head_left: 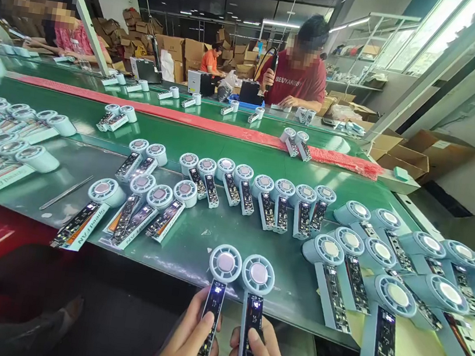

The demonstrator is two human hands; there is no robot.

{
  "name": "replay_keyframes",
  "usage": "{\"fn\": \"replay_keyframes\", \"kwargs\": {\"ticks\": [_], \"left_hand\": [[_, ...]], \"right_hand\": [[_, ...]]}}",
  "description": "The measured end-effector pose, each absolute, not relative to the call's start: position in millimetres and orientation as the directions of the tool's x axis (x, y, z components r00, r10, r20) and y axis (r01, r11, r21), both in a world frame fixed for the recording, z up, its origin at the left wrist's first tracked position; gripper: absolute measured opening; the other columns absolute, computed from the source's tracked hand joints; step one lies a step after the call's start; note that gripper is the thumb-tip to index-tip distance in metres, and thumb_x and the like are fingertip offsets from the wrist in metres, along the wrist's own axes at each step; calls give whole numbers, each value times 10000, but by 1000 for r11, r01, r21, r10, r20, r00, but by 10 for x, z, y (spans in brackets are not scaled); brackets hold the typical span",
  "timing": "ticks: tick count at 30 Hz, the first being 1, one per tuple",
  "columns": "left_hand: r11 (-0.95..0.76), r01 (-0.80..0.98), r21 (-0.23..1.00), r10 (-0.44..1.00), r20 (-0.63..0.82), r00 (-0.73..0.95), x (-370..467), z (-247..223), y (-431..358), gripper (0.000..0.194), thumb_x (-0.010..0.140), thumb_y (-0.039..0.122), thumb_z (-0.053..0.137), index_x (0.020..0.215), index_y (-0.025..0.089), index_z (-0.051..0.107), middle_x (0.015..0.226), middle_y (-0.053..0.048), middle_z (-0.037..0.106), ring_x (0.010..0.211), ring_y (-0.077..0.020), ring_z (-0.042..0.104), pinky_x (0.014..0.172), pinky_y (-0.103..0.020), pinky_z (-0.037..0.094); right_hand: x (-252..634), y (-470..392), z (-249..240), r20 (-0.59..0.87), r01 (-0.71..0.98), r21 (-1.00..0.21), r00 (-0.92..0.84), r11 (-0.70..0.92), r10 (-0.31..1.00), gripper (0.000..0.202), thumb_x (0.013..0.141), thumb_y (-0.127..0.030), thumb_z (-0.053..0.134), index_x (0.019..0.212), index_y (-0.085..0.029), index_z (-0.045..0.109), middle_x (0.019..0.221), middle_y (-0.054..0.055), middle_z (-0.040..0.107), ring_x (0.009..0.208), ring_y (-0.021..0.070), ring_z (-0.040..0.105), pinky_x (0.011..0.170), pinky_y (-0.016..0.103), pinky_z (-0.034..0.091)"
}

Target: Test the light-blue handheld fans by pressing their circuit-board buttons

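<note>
My left hand (193,337) is wrapped round the handle of a light-blue handheld fan (225,263), its thumb pressed on the exposed black circuit board. A small display on that board glows and seems to read 20. Beside it, my right hand (263,355) grips a second handheld fan (258,274) the same way, thumb on the board, with a lit display that looks like 40. Both fans stand nearly upright, round heads up, side by side just over the near edge of the green workbench (192,248). The backs of the handles are hidden by my fingers.
Several similar fans (262,187) lie in a row ahead, with more fans (393,294) crowded at right and wired fans (11,149) at left. A metal tweezer-like tool (66,192) lies left. Beyond a red strip (193,119), a person (297,68) holds a hanging driver.
</note>
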State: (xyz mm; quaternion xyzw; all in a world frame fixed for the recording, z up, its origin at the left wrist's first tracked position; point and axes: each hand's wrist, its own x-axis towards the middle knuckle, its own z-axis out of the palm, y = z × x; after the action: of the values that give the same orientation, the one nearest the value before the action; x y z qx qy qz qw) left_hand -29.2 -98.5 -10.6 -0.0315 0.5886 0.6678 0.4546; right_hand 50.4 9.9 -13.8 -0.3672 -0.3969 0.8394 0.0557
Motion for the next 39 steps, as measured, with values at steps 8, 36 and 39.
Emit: {"fn": "replay_keyframes", "kwargs": {"ticks": [8, 36, 39], "left_hand": [[-8, -669, 744, 632, -514, -579, -286, -201, -976, 574, 805, 519, 491, 1287, 342, 237, 888, 11, 444, 487, -39, 428, 310, -114, 165], [25, -657, 754, 636, -519, -571, -292, -154, -970, 599, 805, 485, 518, 1292, 326, 208, 876, 12, 455, 505, -47, 439, 323, -117, 188], [31, -662, 749, 638, -524, -564, -296, -167, -969, 600, 806, 506, 505, 1293, 334, 199, 884, 9, 451, 507, -53, 444, 325, -124, 167]], "right_hand": [[556, 101, -245, -561, 195, -717, -732, -669, 387, 616, 676, -582, 654, 1108, -226, 398, 732, -26, 531, 455, 97, 437, 397, 223, 367], [580, 121, -164, -536, 154, -712, -750, -685, 388, 608, 734, -526, 626, 1160, -184, 360, 783, 16, 574, 517, 130, 455, 438, 251, 392], [573, 122, -151, -531, 148, -718, -748, -680, 398, 589, 733, -517, 631, 1137, -176, 371, 770, 17, 572, 540, 137, 469, 430, 245, 391]]}}
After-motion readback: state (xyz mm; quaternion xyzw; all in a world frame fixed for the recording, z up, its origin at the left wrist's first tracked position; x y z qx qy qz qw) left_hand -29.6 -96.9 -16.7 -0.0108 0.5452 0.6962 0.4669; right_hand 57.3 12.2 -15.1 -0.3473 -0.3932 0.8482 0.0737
